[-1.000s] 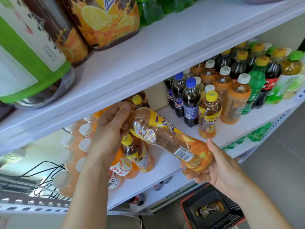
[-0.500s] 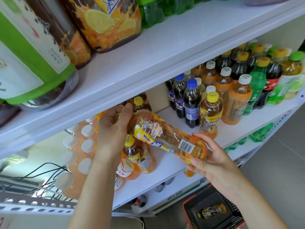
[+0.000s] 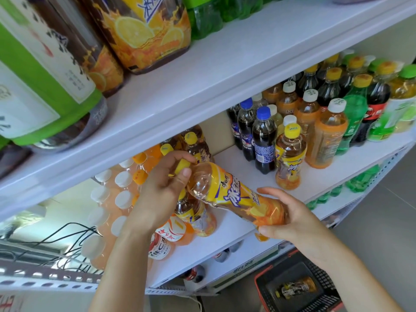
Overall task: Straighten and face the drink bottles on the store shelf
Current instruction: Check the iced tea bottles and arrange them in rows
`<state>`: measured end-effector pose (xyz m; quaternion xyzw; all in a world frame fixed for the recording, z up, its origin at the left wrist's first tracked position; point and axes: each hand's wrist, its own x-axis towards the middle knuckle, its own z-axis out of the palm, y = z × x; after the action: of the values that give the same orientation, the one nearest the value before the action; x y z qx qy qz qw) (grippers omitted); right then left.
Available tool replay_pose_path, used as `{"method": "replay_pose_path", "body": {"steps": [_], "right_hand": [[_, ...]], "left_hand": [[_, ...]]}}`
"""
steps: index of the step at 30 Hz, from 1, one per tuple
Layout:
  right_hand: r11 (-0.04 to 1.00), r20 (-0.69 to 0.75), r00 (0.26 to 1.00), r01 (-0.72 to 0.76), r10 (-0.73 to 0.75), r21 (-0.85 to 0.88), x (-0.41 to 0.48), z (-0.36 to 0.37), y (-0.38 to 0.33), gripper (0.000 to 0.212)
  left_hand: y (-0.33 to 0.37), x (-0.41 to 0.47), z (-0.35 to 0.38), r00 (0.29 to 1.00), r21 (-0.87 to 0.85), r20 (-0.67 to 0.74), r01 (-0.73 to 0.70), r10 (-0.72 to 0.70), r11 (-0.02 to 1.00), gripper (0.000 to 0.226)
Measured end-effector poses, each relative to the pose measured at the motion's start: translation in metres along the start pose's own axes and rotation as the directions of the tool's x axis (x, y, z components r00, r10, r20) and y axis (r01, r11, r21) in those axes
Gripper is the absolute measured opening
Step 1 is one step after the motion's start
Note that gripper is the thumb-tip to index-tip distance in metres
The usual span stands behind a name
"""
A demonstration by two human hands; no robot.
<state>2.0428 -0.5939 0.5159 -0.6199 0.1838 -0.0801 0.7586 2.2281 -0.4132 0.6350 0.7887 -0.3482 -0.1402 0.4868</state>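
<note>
An iced tea bottle (image 3: pixel 236 197) is held lying almost flat, cap end to the left, just in front of the middle shelf (image 3: pixel 315 179). Its yellow cap (image 3: pixel 181 165) is gripped by the left hand (image 3: pixel 162 188). The base is clasped between thumb and fingers of the right hand (image 3: pixel 292 219). A matching upright bottle (image 3: pixel 289 158) is noted to the right, beside Pepsi bottles (image 3: pixel 262 140).

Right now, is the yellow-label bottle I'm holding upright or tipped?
Tipped: the bottle lies almost sideways, left grip round its cap, right grip round its base.
</note>
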Motion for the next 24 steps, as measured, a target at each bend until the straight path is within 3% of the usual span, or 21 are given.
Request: {"method": "replay_pose_path", "body": {"steps": [3, 8, 13, 16, 20, 24], "right_hand": [[0.978, -0.037, 0.998, 0.044, -0.053, -0.204, 0.000, 0.009, 0.000, 0.066], [0.942, -0.173, 0.976, 0.072, -0.134, -0.327, -0.009, 0.023, 0.008, 0.068], [0.912, -0.237, 0.944, 0.124, -0.230, -0.391, -0.006, 0.037, 0.016, 0.071], [0.898, -0.186, 0.957, 0.126, -0.222, -0.421, 0.003, 0.037, 0.016, 0.063], [0.874, -0.068, 0.991, 0.071, -0.118, -0.481, 0.013, 0.030, 0.014, 0.040], [0.875, -0.161, 0.975, 0.060, -0.156, -0.480, 0.017, 0.022, 0.014, 0.040]], "left_hand": [[0.009, 0.003, 0.001, 0.999, -0.055, 0.028, 0.022, -0.020, 0.998, 0.021], [0.016, 0.008, -0.003, 0.998, -0.092, 0.063, 0.036, -0.031, 0.995, 0.026], [0.025, 0.016, 0.008, 0.998, 0.043, 0.008, -0.066, 0.066, 0.997, 0.021], [0.025, 0.023, 0.008, 0.992, 0.191, -0.023, -0.116, 0.122, 0.975, 0.018], [0.021, 0.032, 0.009, 0.980, 0.474, -0.007, -0.173, 0.201, 0.863, 0.016], [0.004, 0.047, 0.011, 0.975, 0.648, -0.019, -0.157, 0.222, 0.746, 0.020]]}}
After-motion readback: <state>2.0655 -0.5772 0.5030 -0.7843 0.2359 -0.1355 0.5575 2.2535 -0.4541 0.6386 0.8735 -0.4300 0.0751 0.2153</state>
